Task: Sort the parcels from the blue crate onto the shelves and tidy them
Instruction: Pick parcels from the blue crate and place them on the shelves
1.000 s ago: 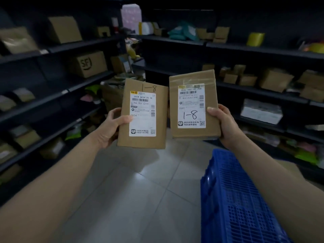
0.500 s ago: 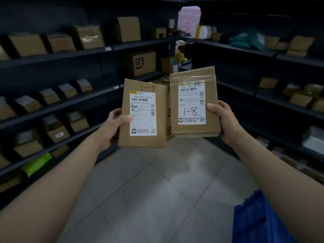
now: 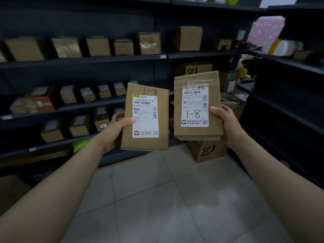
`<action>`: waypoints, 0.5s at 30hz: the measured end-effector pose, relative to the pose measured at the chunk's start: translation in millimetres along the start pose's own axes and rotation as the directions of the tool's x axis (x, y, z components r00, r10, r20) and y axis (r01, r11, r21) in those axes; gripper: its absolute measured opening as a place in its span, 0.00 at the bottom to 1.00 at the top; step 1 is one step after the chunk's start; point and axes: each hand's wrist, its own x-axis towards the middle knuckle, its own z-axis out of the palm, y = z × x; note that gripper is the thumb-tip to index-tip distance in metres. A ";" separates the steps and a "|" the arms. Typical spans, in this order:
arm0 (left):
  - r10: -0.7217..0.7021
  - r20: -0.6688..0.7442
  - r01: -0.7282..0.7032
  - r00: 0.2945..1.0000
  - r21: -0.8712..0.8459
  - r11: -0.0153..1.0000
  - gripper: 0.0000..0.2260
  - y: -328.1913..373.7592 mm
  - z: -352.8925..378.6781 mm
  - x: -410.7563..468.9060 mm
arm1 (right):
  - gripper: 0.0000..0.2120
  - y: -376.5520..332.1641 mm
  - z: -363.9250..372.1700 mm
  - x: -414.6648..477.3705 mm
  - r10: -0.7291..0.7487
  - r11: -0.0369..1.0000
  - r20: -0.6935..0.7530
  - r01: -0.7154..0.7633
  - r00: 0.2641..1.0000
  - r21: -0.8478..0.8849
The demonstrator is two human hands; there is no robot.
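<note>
Parcel in each hand here, side by side in front of the dark shelves (image 3: 105,59)! The left parcel (image 3: 145,144), a flat brown carton with a white label and "1-8" penned on the cardboard above it, sits in the left hand (image 3: 114,131), thumb pressed across the front at the label's edge, fingers (image 3: 119,115) curled round the carton's left side. The right parcel (image 3: 197,132) rides a touch higher, just beside the first with a narrow gap between them. The right hand (image 3: 227,124) is grasping it along its right edge, thumb on the front face. Its label carries the same "1-8" in marker, and clear tape crosses the top. Both parcels are held upright, labels to the camera, above the tiled floor (image 3: 157,199) and touching no shelf. Behind them, rows of small brown boxes (image 3: 98,47) line the shelves, many with white labels. A bright green bag (image 3: 81,143) lies on a low shelf at the left. An SF-marked carton (image 3: 206,151) stands on the floor just below the right parcel, and another SF box (image 3: 192,69) sits on a shelf above it.
</note>
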 end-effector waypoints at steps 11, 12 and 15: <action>-0.010 -0.259 0.001 0.966 -0.032 0.999 0.41 -2.3 -17.5 24.7 | 0.46 5.9 30.2 94.4 0.060 0.998 0.176 -0.061 0.983 0.000; -0.012 -0.279 0.004 0.960 -0.031 1.000 0.39 -2.8 -21.6 28.8 | 0.44 8.6 33.5 103.0 0.074 0.997 0.186 -0.076 0.980 0.003; -0.023 -0.352 0.012 0.936 -0.034 0.999 0.35 -6.5 -38.7 43.5 | 0.37 18.4 41.6 131.1 0.098 0.995 0.192 -0.098 0.977 -0.009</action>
